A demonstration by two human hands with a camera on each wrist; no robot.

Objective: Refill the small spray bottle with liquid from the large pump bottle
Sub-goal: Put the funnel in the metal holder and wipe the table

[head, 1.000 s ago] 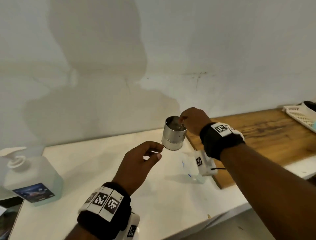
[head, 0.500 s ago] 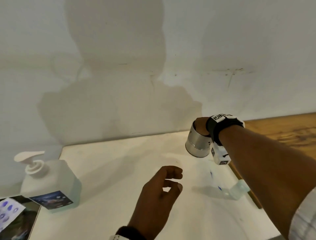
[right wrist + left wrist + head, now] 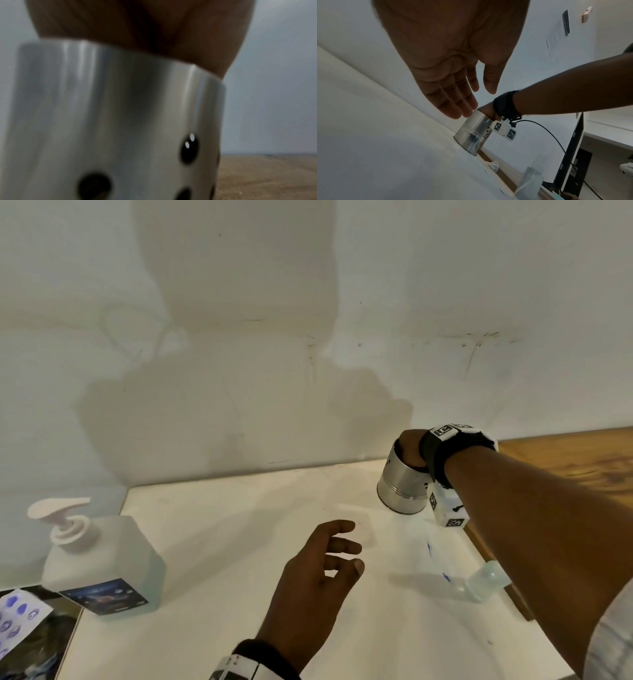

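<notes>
The large pump bottle (image 3: 102, 570) with a white pump stands at the left of the white table (image 3: 239, 525). The small clear bottle (image 3: 479, 580), marked with blue dots, sits at the right, partly under my right forearm; it also shows as the clear bottle (image 3: 530, 181). My right hand (image 3: 411, 450) reaches into a tilted metal cup (image 3: 404, 491) and holds it by the rim near the back wall, with its fingers hidden inside. My left hand (image 3: 329, 556) hovers over the table's middle, fingers relaxed and empty, short of the cup (image 3: 472, 134).
A wooden board (image 3: 565, 460) adjoins the table on the right. A small clear funnel (image 3: 494, 166) lies by the board's edge. A printed sheet with blue marks (image 3: 17, 621) lies at the bottom left. A dark monitor (image 3: 570, 155) stands past the table's right end.
My right hand has carried the metal cup back and to the right, lower towards the table. My left hand has drawn away from the cup, dropped, and loosened its fingers.
</notes>
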